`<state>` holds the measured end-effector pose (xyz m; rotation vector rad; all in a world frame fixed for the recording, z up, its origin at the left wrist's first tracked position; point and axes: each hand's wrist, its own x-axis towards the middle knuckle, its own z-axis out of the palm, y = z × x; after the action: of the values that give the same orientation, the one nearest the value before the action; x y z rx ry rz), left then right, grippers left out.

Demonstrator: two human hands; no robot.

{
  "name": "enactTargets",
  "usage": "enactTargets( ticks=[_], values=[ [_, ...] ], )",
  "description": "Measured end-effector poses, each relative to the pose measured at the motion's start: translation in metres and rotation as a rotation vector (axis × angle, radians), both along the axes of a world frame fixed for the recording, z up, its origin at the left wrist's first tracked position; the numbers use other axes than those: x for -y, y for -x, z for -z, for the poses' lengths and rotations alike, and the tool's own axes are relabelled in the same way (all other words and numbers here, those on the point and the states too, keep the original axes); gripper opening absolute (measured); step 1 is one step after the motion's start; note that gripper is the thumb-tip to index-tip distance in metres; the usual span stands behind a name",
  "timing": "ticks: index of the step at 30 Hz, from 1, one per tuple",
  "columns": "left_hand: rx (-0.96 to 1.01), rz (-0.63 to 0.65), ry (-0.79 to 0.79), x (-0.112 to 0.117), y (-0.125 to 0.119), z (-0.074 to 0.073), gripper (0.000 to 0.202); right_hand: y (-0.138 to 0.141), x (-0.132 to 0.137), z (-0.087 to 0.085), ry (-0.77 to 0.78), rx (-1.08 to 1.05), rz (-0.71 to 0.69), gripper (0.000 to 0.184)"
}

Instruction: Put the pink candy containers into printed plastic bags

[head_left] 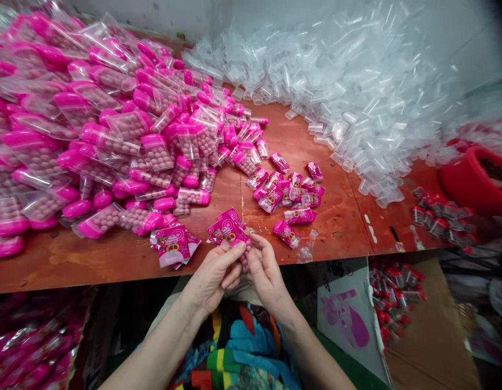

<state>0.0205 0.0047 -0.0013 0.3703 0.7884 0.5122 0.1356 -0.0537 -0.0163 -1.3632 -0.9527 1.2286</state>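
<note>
My left hand point(212, 276) and my right hand point(265, 271) meet at the table's front edge, fingers pinched together round a small pink-capped candy container point(246, 254) and a pink printed label point(228, 230) held against it. A loose stack of the same pink labels point(173, 245) lies on the table just left of my left hand. Several labelled containers point(285, 187) lie in a small group beyond my right hand.
A big heap of unlabelled pink-capped containers point(84, 130) fills the left of the red-brown table point(340, 222). Clear empty plastic tubes point(356, 92) pile at the back right. A red bowl point(474, 179) and red-capped containers point(437, 216) sit far right; a cardboard box point(429, 330) stands below.
</note>
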Motion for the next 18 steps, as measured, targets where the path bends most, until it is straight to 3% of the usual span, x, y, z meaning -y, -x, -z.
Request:
enactTargets(
  ticks=[7,13,18],
  values=[
    [-0.147,-0.057,-0.023,0.005,-0.009,0.002,0.029,-0.004,0.002,-0.001,0.012,0.168,-0.076,0.046],
    [-0.104,-0.116,-0.068,-0.001,-0.008,-0.003,0.033,0.005,0.003,0.005,0.097,-0.199,0.067,0.035],
    [-0.112,-0.128,-0.036,-0.001,-0.009,-0.004,0.033,0.008,0.005,0.006,0.034,0.036,0.033,0.045]
  ],
)
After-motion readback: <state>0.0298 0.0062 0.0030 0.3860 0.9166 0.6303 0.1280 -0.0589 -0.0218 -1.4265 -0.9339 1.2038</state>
